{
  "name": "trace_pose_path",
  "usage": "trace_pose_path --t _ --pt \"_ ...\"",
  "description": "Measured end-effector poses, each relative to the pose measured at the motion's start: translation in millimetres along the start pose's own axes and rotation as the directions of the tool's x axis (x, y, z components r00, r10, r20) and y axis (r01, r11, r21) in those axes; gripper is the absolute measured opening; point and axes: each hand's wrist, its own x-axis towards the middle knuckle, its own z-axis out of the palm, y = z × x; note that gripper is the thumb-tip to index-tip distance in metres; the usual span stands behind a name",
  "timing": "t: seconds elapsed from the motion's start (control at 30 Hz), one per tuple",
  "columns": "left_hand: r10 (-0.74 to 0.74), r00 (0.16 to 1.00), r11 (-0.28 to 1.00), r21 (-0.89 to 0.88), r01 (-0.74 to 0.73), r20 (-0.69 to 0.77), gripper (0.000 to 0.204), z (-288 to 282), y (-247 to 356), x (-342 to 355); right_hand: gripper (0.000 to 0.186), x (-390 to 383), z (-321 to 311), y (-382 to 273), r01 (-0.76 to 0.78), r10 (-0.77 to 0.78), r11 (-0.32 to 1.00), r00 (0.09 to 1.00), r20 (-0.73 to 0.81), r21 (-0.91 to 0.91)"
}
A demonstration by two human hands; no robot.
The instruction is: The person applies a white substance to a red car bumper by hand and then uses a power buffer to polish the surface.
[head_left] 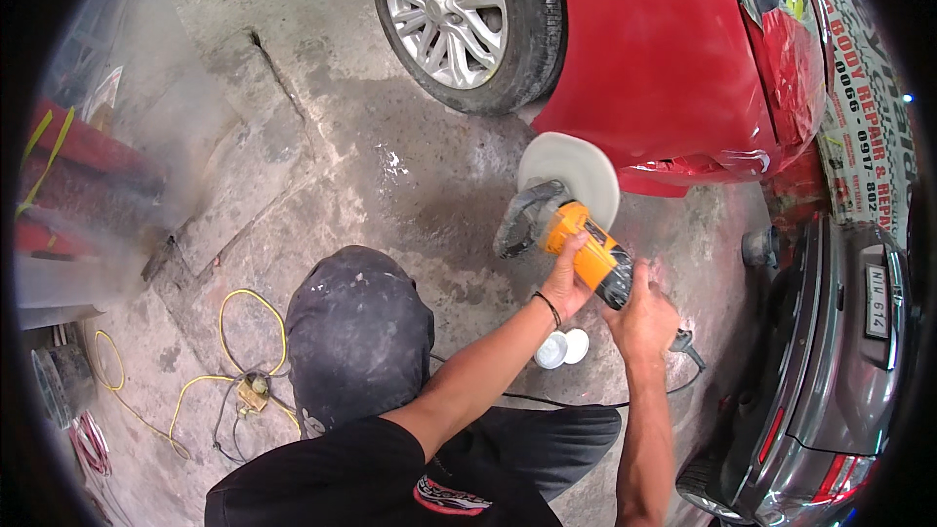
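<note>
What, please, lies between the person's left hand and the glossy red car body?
In the head view, the front of the orange power tool and its round pale pad.

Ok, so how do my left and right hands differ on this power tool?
Your left hand grips the orange body, nearer the round pale pad; your right hand is at the black rear end. Your left wrist wears a dark band, while your right wrist looks bare. Both hands hold the same power tool.
</note>
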Motion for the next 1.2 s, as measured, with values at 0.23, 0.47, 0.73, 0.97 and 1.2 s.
trace_pose_path --t 0.23,0.47,0.73,0.97,1.2 --pt "0.031 0.999 0.999 -0.033 -0.030 0.033 0.070 3 32 2 0.093 18 -13 -32 0.050 -0.050 0.997 0.999 0.009 -0.053" --pt "0.041 0.985 0.999 -0.034 -0.036 0.169 0.067 71 22 -15 0.097 4 -78 -24 0.008 -0.013 0.999 0.993 -0.119 -0.047" --pt "0.045 0.965 0.997 0.043 -0.058 0.258 0.070 115 12 -37 0.098 -18 -91 -5 -0.032 0.035 0.999 0.955 -0.295 0.017" --pt "-0.012 0.996 1.000 -0.015 0.013 0.089 0.066 49 16 -16 0.093 7 -50 -14 0.039 -0.043 0.998 0.994 -0.103 -0.040" --pt "-0.018 0.997 1.000 -0.012 0.019 0.075 0.066 61 15 -19 0.091 -1 -53 -11 -0.009 0.006 1.000 0.992 -0.124 -0.018"
